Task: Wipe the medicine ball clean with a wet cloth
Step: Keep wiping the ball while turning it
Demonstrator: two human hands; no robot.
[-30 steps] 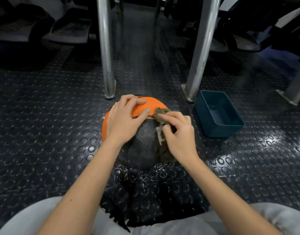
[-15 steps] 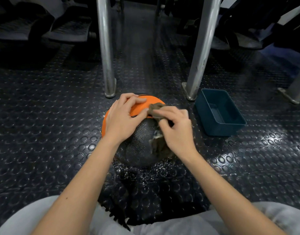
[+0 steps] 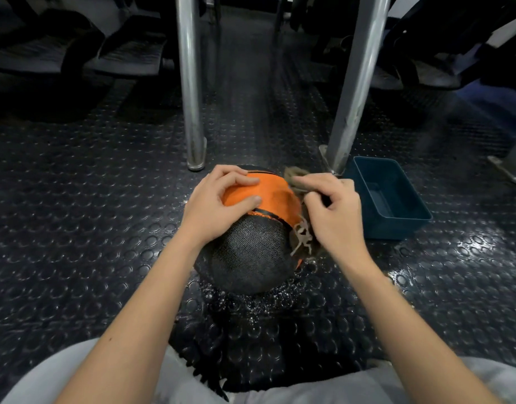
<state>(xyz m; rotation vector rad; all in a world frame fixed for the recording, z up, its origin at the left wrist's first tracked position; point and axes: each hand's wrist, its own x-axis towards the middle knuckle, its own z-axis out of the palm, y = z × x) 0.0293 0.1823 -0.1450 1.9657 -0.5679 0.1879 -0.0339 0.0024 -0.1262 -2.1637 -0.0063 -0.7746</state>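
The medicine ball (image 3: 248,252) sits on the studded rubber floor (image 3: 76,228), between the person's knees and two steel posts (image 3: 189,83), with a blue tub (image 3: 396,221) just beside it on the right. The ball is steadied by the left hand (image 3: 219,205), whose fingers (image 3: 232,171) are curled over the top of the orange panel with the thumb pressed flat on it. A bunched, frayed cloth (image 3: 294,174) is gripped in the closed fingers (image 3: 321,182) of the right hand (image 3: 335,217) and held against the ball's upper right side, where loose threads hang over the seam.

The step in hand is judged to be the wiping of the right flank. It is best done with the cloth spread flatter, so that more of it meets the surface than the present wad allows. Firm strokes should be drawn along the seam, where dirt is likely to be lodged. The ball should be braced from the opposite side, since a round shape on a wet patch (image 3: 259,304) is apt to roll or slide. The area under the left hand is covered, so the ball should be turned in stages. The textured black half probably calls for more pressure than the smooth orange panel. The tub's contents cannot be made out.
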